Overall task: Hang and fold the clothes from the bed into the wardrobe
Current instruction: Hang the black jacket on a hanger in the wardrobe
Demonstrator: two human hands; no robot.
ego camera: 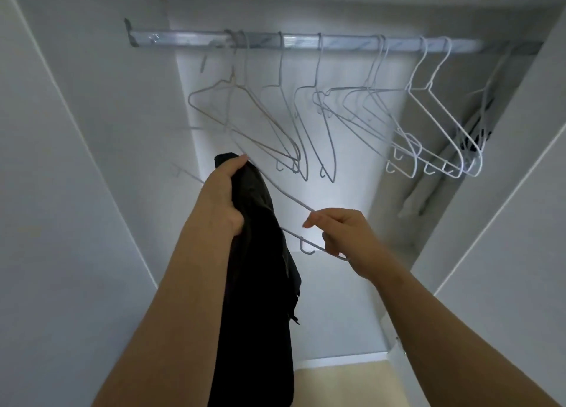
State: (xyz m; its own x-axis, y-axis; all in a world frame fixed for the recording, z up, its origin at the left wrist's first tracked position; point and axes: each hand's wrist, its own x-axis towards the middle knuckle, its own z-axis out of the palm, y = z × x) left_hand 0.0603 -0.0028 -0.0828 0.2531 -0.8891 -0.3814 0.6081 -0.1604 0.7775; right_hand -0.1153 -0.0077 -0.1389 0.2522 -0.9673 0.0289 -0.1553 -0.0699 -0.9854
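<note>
I face the open white wardrobe, looking up at its metal rail. My left hand grips a black garment by its top, and the cloth hangs down between my arms. My right hand pinches the near end of a white wire hanger, which slants up and left behind the garment. Whether its hook is still on the rail is hard to tell. Several empty white wire hangers hang along the rail.
A dark item hangs at the rail's far right end beside more hangers. White wardrobe doors stand open on both sides. A pale floor shows at the bottom.
</note>
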